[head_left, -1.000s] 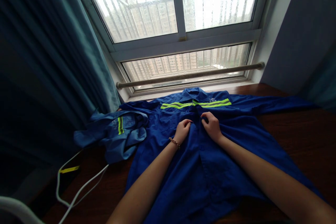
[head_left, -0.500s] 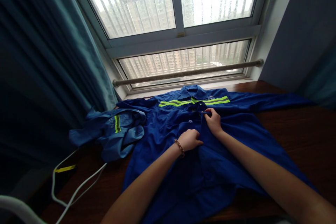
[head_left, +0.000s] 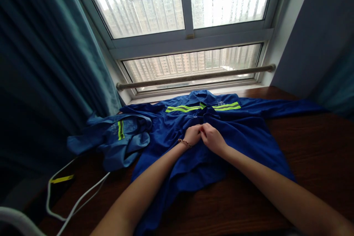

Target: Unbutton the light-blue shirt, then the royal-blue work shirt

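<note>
A blue work jacket (head_left: 243, 143) with a yellow-green reflective stripe across the chest lies spread on the dark wooden table, collar toward the window. My left hand (head_left: 193, 135), with a beaded bracelet at the wrist, pinches the jacket's front placket. Right against it, my right hand (head_left: 212, 138) also has its fingers closed on the front edge. The fingertips of both hands meet there and hide the spot they hold. Just above them a button (head_left: 195, 117) shows on the placket.
A crumpled lighter blue garment (head_left: 129, 138) with a reflective strip lies to the left. White cables (head_left: 83, 195) and a yellow-marked object (head_left: 62, 179) are at the lower left. A metal bar (head_left: 193, 77) crosses the window behind the table (head_left: 315, 147).
My right hand has come left and down to meet my left hand, which has shifted slightly up. The jacket's lower front has been drawn upward, baring more of the table's near side.
</note>
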